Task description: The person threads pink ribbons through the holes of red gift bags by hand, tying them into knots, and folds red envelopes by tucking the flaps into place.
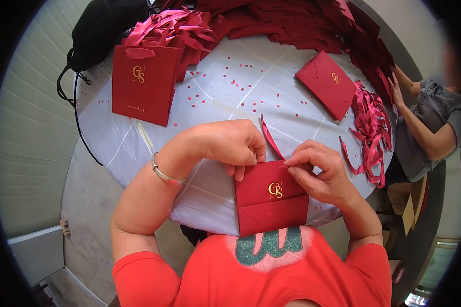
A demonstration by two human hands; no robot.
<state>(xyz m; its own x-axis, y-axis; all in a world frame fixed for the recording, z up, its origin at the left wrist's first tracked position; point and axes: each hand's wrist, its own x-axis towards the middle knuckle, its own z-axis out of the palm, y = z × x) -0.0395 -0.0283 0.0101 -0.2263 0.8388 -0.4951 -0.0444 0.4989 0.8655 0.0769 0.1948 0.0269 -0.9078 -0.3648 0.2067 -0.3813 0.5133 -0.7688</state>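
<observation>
A flat red paper bag with a gold logo lies in front of me at the near table edge, its folded base toward my body. My left hand is closed at the bag's upper left corner, fingers curled over its top edge. A pink-red ribbon rises from that top edge, between my hands. At the upper right part of the bag, my right hand is closed in a pinch where the ribbon meets the edge. The exact grip of the fingertips is partly hidden.
A standing red bag with ribbon handles is at left, more behind it. A flat bag and loose ribbons lie at right. Stacked red bags line the far side. A co-worker's arm reaches in at right. Red dots dot the cloth.
</observation>
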